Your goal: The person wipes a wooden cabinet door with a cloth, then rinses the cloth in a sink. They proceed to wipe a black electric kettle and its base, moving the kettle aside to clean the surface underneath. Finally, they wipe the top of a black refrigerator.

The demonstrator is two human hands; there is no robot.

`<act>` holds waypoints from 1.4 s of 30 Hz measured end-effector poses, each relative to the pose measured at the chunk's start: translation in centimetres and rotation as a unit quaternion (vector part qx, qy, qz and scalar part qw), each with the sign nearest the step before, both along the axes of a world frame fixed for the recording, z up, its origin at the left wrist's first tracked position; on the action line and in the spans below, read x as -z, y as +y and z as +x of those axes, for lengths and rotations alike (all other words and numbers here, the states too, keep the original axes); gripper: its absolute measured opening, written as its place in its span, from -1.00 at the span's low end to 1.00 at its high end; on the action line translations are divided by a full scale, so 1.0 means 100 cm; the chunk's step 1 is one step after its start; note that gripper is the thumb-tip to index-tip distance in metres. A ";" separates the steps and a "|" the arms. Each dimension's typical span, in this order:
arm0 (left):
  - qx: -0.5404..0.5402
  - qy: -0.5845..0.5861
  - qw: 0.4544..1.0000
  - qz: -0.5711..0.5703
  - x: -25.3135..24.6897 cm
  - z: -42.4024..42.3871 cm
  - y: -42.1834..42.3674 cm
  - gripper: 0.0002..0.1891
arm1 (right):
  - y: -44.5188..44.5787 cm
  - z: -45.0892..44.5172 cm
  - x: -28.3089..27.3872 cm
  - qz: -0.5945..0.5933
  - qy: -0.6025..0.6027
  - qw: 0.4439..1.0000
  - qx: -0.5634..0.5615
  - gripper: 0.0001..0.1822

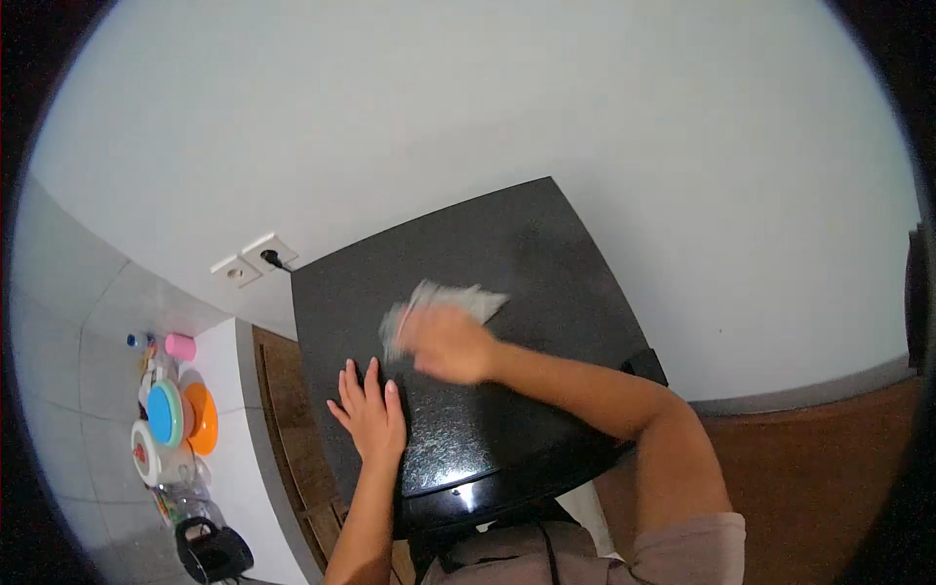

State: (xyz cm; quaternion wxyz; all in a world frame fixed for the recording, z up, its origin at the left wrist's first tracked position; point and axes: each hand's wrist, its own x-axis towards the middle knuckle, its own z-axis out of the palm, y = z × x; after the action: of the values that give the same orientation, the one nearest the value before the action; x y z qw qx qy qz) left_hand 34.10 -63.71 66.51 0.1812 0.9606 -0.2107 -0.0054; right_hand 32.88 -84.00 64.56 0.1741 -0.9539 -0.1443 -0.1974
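A whitish cloth (475,301), blurred by motion, is bunched under my right hand (450,344), which grips it near the middle of a black appliance top (512,256). The appliance looks like a refrigerator, with a glossy front edge close to my body. My left hand (373,420) lies palm down on the same top, to the left of the cloth. Its fingers are apart and it holds nothing. The cloth's far left part is smeared by blur, and my right fingertips are hard to make out.
The top meets a white wall (453,102) bearing a double socket (254,259) with a black plug. On the left, a white counter (230,439) carries a black electric kettle (212,552), a white rice cooker (164,457), a blue-lidded container (164,414) and a pink cup (180,346).
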 end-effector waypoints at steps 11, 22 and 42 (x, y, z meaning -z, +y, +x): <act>0.029 0.023 0.998 -0.042 -0.001 0.005 0.005 -0.54 | -0.112 -0.021 0.017 -0.016 -0.004 0.845 0.534 -0.47; 0.207 0.162 0.962 -0.073 -0.004 0.060 0.055 -0.55 | 0.091 -0.079 -0.032 -0.034 0.186 0.958 0.216 -0.58; 0.310 0.011 0.937 -0.158 0.008 0.076 0.083 -0.61 | 0.136 -0.137 -0.003 -0.048 0.029 0.762 0.645 -0.59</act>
State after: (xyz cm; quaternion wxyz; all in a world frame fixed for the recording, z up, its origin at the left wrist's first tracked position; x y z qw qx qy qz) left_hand 41.72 -55.41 65.71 0.3227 0.8063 -0.4943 -0.0385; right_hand 19.13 -70.40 64.85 -0.0364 -0.8340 0.5010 -0.2283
